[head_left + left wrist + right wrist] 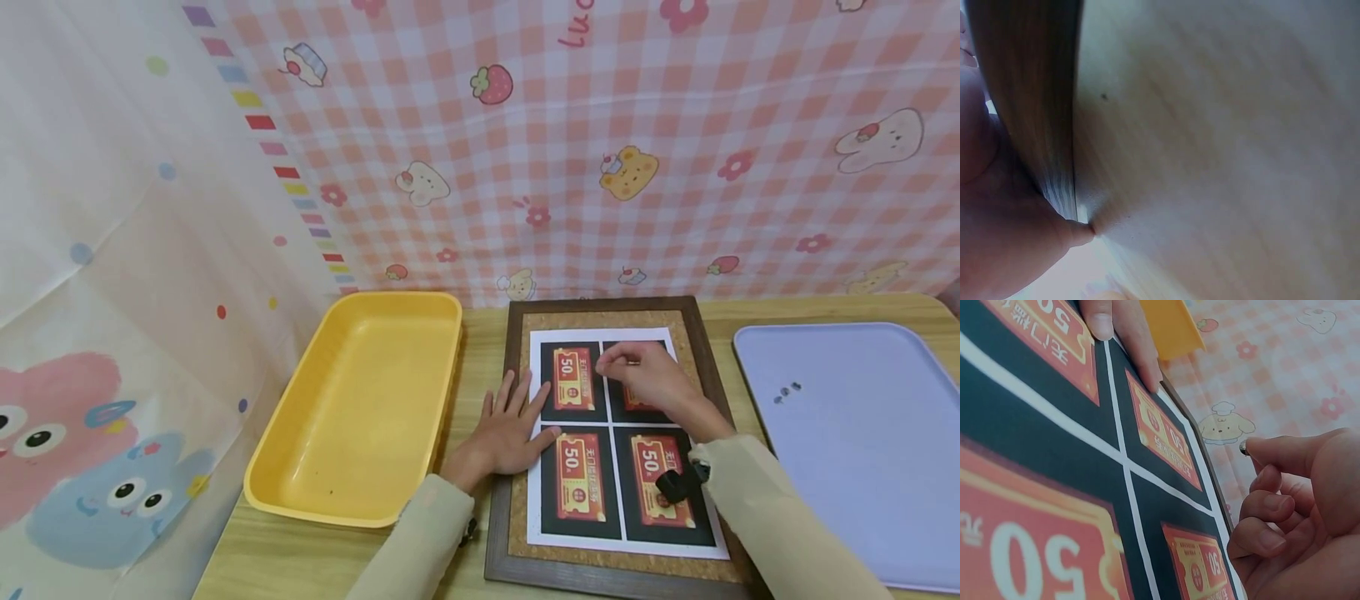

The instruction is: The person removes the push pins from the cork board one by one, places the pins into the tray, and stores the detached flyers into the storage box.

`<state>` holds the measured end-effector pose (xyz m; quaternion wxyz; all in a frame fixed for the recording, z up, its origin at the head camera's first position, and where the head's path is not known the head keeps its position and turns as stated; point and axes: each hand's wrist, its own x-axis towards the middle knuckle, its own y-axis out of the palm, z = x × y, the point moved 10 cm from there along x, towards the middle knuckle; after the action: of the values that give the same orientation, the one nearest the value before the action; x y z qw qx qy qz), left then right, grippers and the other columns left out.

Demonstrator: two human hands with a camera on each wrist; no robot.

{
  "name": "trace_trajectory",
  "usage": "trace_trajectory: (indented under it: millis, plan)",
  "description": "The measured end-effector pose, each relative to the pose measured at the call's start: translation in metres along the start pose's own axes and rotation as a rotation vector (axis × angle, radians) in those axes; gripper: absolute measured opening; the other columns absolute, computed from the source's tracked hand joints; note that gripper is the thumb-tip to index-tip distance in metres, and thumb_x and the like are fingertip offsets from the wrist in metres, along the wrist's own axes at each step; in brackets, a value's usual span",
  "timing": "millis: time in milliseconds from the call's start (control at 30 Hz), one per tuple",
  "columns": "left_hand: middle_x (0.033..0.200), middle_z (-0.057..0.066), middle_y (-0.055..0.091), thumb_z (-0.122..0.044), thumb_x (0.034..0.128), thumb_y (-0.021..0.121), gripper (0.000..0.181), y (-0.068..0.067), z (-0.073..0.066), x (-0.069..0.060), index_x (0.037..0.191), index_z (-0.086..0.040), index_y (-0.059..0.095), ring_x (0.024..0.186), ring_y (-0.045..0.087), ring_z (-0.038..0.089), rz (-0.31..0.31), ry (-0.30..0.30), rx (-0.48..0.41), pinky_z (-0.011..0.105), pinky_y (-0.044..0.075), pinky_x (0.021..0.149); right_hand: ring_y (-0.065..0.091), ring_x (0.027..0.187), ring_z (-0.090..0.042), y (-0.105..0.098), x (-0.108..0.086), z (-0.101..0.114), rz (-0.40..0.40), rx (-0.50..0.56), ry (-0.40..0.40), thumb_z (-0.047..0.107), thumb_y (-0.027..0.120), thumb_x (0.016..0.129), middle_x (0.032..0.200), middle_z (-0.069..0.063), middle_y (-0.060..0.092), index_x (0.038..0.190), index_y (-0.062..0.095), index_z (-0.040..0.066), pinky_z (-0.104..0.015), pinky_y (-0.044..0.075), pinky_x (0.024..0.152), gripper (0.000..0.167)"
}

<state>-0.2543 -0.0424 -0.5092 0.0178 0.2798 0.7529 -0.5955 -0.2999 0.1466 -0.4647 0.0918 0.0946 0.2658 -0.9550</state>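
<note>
A printed sheet (534,521) with red coupon pictures on black panels lies on a cork board with a dark wooden frame (498,533). The left hand (504,433) rests with spread fingers on the frame's left side and the sheet's edge; in the left wrist view part of this hand (1004,231) touches the frame (1029,75). Above the upper panels, the right hand (651,379) has thumb and forefinger together. In the right wrist view that hand (1297,506) pinches a small shiny metal piece (1244,448), its other fingers curled.
A yellow tray (360,408) stands to the left of the board. At the right lies a pale blue tray (862,433) with several small dark pieces (785,392) on it. Behind the wooden table (285,554) hangs a pink checked cloth (570,142).
</note>
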Motion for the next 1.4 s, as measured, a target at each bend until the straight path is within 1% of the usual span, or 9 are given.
trace_trajectory:
  millis: [100, 233, 333, 600, 733, 900, 1133, 1267, 1400]
  plan:
    - [0.165, -0.005, -0.02, -0.064, 0.1004, 0.028, 0.073, 0.001, 0.0, 0.001, 0.159, -0.033, -0.002, 0.149, -0.027, 0.019, -0.005, 0.006, 0.002, 0.055, -0.005, 0.121, 0.056, 0.096, -0.025, -0.003, -0.002, -0.001, -0.006, 0.008, -0.001, 0.027, 0.063, 0.097, 0.112, -0.012, 0.067, 0.109, 0.07, 0.009, -0.035, 0.042, 0.077, 0.022]
    - [0.164, -0.004, -0.021, -0.064, 0.1007, 0.027, 0.073, 0.002, 0.001, 0.001, 0.159, -0.032, -0.002, 0.149, -0.027, 0.02, -0.009, 0.013, 0.013, 0.055, -0.006, 0.121, 0.055, 0.081, -0.024, -0.007, -0.006, -0.002, -0.009, 0.03, -0.007, 0.024, 0.062, 0.098, 0.106, -0.013, 0.066, 0.108, 0.069, 0.008, -0.032, 0.043, 0.065, 0.02]
    - [0.164, -0.004, -0.021, -0.064, 0.1007, 0.027, 0.073, 0.001, 0.0, 0.0, 0.159, -0.032, -0.003, 0.149, -0.027, 0.02, -0.005, 0.013, 0.012, 0.054, -0.006, 0.121, 0.053, 0.077, -0.024, -0.009, -0.008, -0.004, 0.003, 0.045, 0.003, 0.024, 0.06, 0.099, 0.106, -0.013, 0.064, 0.109, 0.067, 0.009, -0.032, 0.043, 0.063, 0.019]
    - [0.168, 0.004, -0.01, -0.058, 0.103, 0.031, 0.071, -0.007, -0.008, -0.006, 0.161, -0.025, 0.006, 0.152, -0.016, 0.027, -0.027, 0.044, 0.017, 0.057, 0.001, 0.121, 0.054, 0.101, -0.028, -0.016, -0.013, -0.007, 0.012, 0.04, 0.015, 0.031, 0.061, 0.098, 0.121, -0.013, 0.063, 0.115, 0.067, 0.008, -0.035, 0.043, 0.077, 0.029]
    - [0.167, 0.004, -0.01, -0.057, 0.1033, 0.029, 0.071, -0.007, -0.009, -0.007, 0.161, -0.025, 0.005, 0.152, -0.016, 0.028, -0.023, 0.046, 0.021, 0.057, 0.001, 0.121, 0.053, 0.111, -0.029, -0.019, -0.015, -0.009, 0.009, 0.041, 0.029, 0.032, 0.062, 0.097, 0.126, -0.013, 0.062, 0.116, 0.068, 0.007, -0.039, 0.041, 0.088, 0.031]
    - [0.167, 0.004, -0.011, -0.058, 0.1031, 0.029, 0.071, -0.007, -0.009, -0.006, 0.161, -0.025, 0.005, 0.152, -0.017, 0.028, -0.027, 0.053, 0.006, 0.058, 0.001, 0.12, 0.056, 0.101, -0.028, -0.023, -0.017, -0.01, 0.0, 0.037, 0.025, 0.032, 0.063, 0.097, 0.118, -0.014, 0.066, 0.116, 0.067, 0.007, -0.035, 0.043, 0.079, 0.031]
    - [0.167, 0.001, -0.014, -0.061, 0.1015, 0.03, 0.073, -0.003, -0.004, -0.002, 0.161, -0.028, 0.003, 0.151, -0.022, 0.025, -0.032, 0.045, -0.009, 0.057, -0.003, 0.12, 0.057, 0.09, -0.026, -0.03, -0.019, -0.007, -0.022, 0.059, -0.026, 0.027, 0.065, 0.096, 0.107, -0.014, 0.068, 0.11, 0.068, 0.004, -0.03, 0.044, 0.067, 0.027]
    - [0.166, 0.0, -0.015, -0.061, 0.1015, 0.03, 0.073, 0.0, -0.002, 0.0, 0.161, -0.028, 0.001, 0.15, -0.024, 0.024, -0.029, 0.037, -0.002, 0.056, -0.005, 0.12, 0.057, 0.094, -0.027, -0.033, -0.022, -0.007, -0.027, 0.046, -0.027, 0.028, 0.064, 0.096, 0.109, -0.015, 0.067, 0.11, 0.067, 0.005, -0.031, 0.044, 0.072, 0.027]
    - [0.167, 0.003, -0.013, -0.059, 0.102, 0.031, 0.073, -0.003, -0.004, -0.002, 0.161, -0.027, 0.003, 0.151, -0.021, 0.026, -0.026, 0.039, 0.015, 0.057, -0.002, 0.12, 0.058, 0.098, -0.028, -0.036, -0.024, -0.01, -0.028, 0.034, -0.022, 0.029, 0.064, 0.096, 0.114, -0.016, 0.065, 0.111, 0.067, 0.006, -0.032, 0.045, 0.078, 0.028]
